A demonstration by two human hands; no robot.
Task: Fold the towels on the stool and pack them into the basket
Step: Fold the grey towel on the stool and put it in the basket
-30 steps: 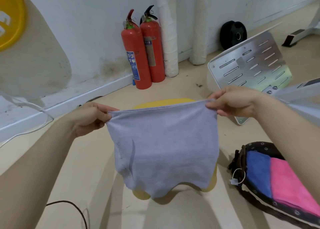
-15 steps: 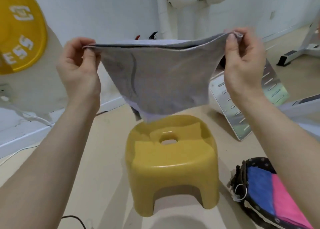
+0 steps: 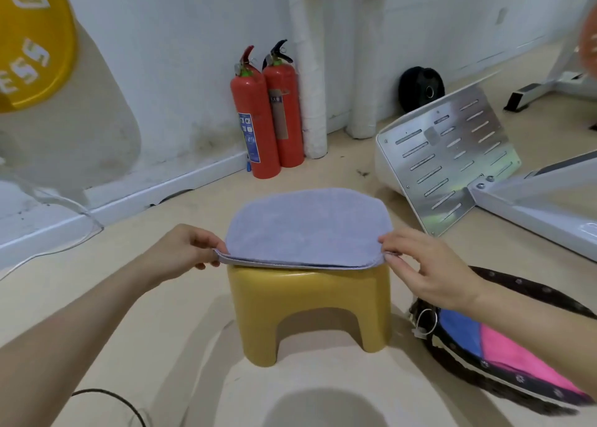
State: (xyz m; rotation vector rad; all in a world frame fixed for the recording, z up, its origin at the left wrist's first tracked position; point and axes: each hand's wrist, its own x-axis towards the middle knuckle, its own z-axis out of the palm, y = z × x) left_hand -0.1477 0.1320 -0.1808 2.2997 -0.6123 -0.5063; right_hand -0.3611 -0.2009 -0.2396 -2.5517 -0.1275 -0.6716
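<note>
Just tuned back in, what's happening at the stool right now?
A person is folding a grey towel on the yellow stool. It lies doubled flat over the seat, and the left hand and right hand each pinch one near corner. On the floor to the right, the basket already holds a blue towel and a pink towel.

grey towel (image 3: 307, 226) lowered, spread over stool (image 3: 310, 300)

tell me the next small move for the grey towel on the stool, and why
Probably fold it once more, carrying one side across to the other. The towel lies doubled over, two layers showing at its near edge, yet it covers the whole stool seat. The left hand and right hand pinch its near corners.
</note>
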